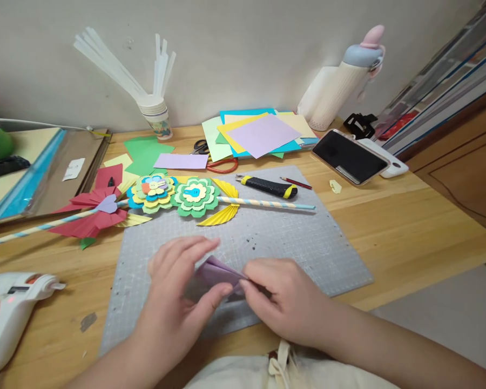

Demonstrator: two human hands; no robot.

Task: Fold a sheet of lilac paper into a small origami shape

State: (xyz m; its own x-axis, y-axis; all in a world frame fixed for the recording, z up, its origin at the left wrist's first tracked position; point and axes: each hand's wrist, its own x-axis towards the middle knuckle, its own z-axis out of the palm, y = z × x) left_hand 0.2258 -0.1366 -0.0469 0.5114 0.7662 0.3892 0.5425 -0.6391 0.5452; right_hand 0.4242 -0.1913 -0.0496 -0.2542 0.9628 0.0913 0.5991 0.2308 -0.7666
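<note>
A folded piece of purple paper (pixel 215 274) is held just above the grey cutting mat (pixel 308 254). My right hand (pixel 285 294) pinches its right end between thumb and bent forefinger. My left hand (pixel 180 283) is open around the paper's left side, with the fingers stretched out above it and the thumb against its near side. Beyond my hands lies a striped blue-and-cream stick (pixel 267 203). Along it sit a green layered paper flower (pixel 196 197), a multicoloured paper flower (pixel 152 193), yellow pleated paper (pixel 221 217) and red pleated paper (pixel 91 221).
A utility knife (pixel 267 187) and a pencil (pixel 295 183) lie on the mat's far part. At left is a glue gun (pixel 16 302). Behind are red-handled scissors (pixel 222 165), coloured sheets (pixel 263 134), paper cups with white sticks (pixel 156 111), a phone (pixel 350 156) and a bottle (pixel 340 86).
</note>
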